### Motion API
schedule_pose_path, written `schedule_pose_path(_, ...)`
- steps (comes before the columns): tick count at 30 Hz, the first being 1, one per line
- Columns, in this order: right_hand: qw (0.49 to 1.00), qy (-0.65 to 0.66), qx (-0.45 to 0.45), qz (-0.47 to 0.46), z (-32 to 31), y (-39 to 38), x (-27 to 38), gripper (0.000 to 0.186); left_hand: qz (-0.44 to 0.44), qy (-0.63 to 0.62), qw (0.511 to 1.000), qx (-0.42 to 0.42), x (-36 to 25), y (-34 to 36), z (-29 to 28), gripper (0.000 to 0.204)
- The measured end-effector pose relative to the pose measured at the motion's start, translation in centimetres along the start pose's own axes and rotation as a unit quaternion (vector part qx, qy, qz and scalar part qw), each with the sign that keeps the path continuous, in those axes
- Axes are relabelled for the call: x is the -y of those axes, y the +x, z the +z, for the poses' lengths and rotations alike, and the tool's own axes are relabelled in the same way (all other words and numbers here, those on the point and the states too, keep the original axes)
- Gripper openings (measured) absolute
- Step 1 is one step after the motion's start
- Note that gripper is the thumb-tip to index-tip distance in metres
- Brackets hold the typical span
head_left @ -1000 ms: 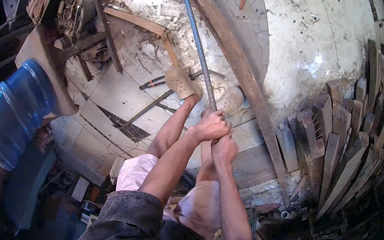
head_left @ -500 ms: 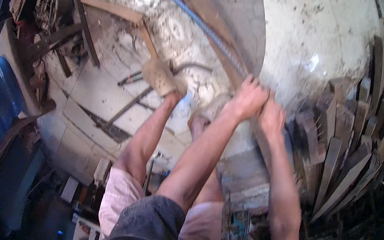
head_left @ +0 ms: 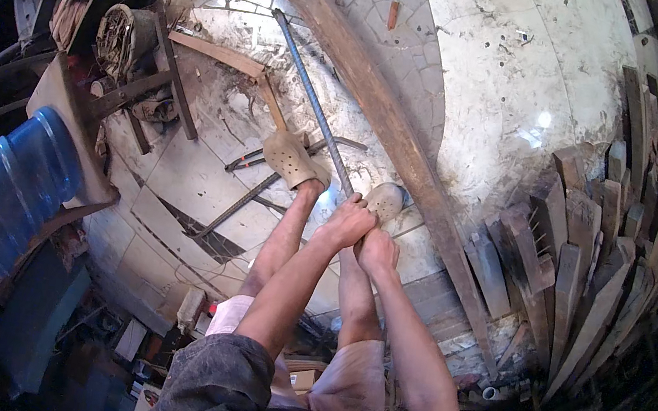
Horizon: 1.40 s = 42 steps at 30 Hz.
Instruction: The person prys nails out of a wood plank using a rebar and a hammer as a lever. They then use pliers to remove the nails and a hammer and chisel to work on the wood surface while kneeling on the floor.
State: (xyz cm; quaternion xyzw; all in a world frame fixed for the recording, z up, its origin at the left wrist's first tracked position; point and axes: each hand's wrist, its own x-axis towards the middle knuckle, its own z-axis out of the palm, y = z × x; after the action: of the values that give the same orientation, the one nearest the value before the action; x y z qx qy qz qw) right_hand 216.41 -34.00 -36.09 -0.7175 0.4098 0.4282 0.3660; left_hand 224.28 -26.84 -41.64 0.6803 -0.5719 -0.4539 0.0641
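My left hand [head_left: 347, 223] is closed round the near end of a long ribbed steel bar [head_left: 312, 85]. Right behind it, my right hand [head_left: 378, 253] is closed too, apparently on the same bar, though the fingers hide its end. The bar slants away to the far left, its bent tip above the dirty floor. Beyond it on the right lies a long wooden beam [head_left: 384, 112], apart from the bar. My left clog [head_left: 289, 160] stands by a thin wooden strip [head_left: 273, 103]; the right clog [head_left: 385, 203] is just past my hands.
Another steel bar [head_left: 236, 206] and a dark tool with orange marks [head_left: 244, 162] lie by the left clog. Upright wood offcuts [head_left: 573, 265], some with nails, crowd the right. A blue water jug [head_left: 25, 180] and a wooden chair [head_left: 62, 130] are at the left.
Both hands have moved left and closer to me, bringing the steel bar with them. The bar has swung away from the beam and now points more steeply away.
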Motion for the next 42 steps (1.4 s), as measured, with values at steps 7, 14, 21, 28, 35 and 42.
schedule_pose_path(7, 0.999, -0.018, 0.026, -0.029, -4.1, -0.1, 1.6, 0.030, 0.051, -0.006, 0.999, 0.006, 0.9, 0.2, -5.5, 0.019)
schedule_pose_path(14, 0.999, -0.027, -0.007, -0.038, -11.0, -8.0, 12.3, 0.041, -0.069, -0.070, 0.960, -0.264, 4.8, -6.9, -15.0, 0.047)
schedule_pose_path(21, 0.986, -0.103, -0.013, -0.132, -17.9, -13.0, 22.9, 0.033, -0.365, -0.829, 0.266, -0.330, 9.3, -5.6, -14.7, 0.049)
schedule_pose_path(28, 0.899, -0.415, -0.036, -0.135, -29.3, -22.4, 30.9, 0.024, -0.278, -0.878, 0.094, -0.378, 1.7, -3.9, -30.4, 0.032)
schedule_pose_path(35, 0.832, -0.538, -0.071, -0.114, -37.6, -25.5, 39.8, 0.024, -0.086, -0.924, 0.073, -0.364, 2.7, -5.5, -41.1, 0.044)
schedule_pose_path(42, 0.790, -0.581, 0.025, -0.195, -46.8, -18.5, 49.9, 0.022, -0.197, -0.850, 0.092, -0.479, 8.6, 1.7, -49.0, 0.042)
